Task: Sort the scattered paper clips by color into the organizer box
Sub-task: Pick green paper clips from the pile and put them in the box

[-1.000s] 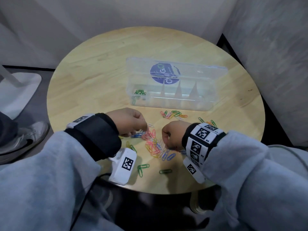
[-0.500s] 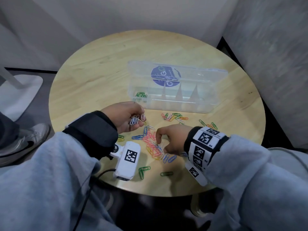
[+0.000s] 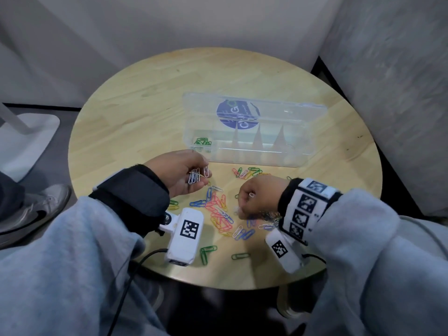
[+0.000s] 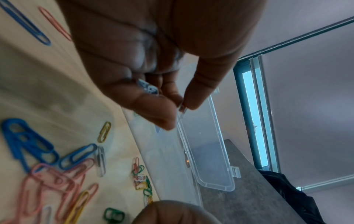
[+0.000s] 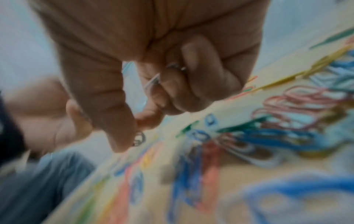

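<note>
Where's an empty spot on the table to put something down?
Bare wood lies left of the organizer box, beyond the left hand, and along the far edge of the table behind the box. Crowded: the paper clip pile beside the right hand.

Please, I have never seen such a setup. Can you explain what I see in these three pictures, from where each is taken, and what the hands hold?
No machine here: a person sorts clips with bare hands. The white boxes on the arms are the left wrist camera and right wrist camera. The wide picture comes from a camera on the head, looking down; the other two look along the fingers, and the right one is blurred. On the round wooden table stands an open clear organizer box, with green clips at its left end. Before it lie loose clips of many colours. The left hand holds a bunch of white clips; the right hand pinches a single white clip.
</note>
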### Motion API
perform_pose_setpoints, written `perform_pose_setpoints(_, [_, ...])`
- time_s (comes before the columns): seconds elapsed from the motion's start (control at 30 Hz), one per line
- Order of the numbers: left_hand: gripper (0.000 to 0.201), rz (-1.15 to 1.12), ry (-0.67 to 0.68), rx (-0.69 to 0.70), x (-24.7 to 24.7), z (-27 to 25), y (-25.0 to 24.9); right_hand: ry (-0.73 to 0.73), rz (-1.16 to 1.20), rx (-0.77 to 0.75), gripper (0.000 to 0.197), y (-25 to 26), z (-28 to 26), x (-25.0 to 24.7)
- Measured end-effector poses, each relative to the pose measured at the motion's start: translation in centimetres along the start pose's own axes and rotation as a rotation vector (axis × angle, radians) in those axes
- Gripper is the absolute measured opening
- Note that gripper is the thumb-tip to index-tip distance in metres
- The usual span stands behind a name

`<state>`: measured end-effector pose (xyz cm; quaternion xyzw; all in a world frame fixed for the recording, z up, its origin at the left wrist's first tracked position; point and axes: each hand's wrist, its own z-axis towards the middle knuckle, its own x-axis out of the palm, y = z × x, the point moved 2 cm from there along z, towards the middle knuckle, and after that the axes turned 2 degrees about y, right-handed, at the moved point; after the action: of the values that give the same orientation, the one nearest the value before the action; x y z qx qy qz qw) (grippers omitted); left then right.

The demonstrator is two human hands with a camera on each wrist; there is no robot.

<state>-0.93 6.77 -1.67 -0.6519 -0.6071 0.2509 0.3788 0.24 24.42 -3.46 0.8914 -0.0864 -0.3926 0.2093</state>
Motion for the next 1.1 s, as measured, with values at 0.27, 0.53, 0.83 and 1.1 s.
perform_pose_setpoints(0.27, [0.02,-0.138,-0.076,0.126,-0.1,0.7,-2.4,-0.027,1.021,-0.066,0.032,0.3,-0.3,-3.6])
perform_pose_setpoints(0.53, [0.017,-0.12,-0.063,0.127,0.9,2.6,-4.0,-0.165,1.269,-0.052,0.023,2.1,1.4,-6.6])
perform_pose_setpoints(0.83, [0.01,-0.211,-0.019,0.137,2.0,5.4,-4.7,-0.252,1.451,-0.006,0.018,3.4,4.5,-8.2])
perform_pose_setpoints(1.1, [0.038,-0.405,0.058,0.179,2.4,5.7,-4.9,-0.269,1.348,-0.084,0.024,1.4,2.8,-7.3])
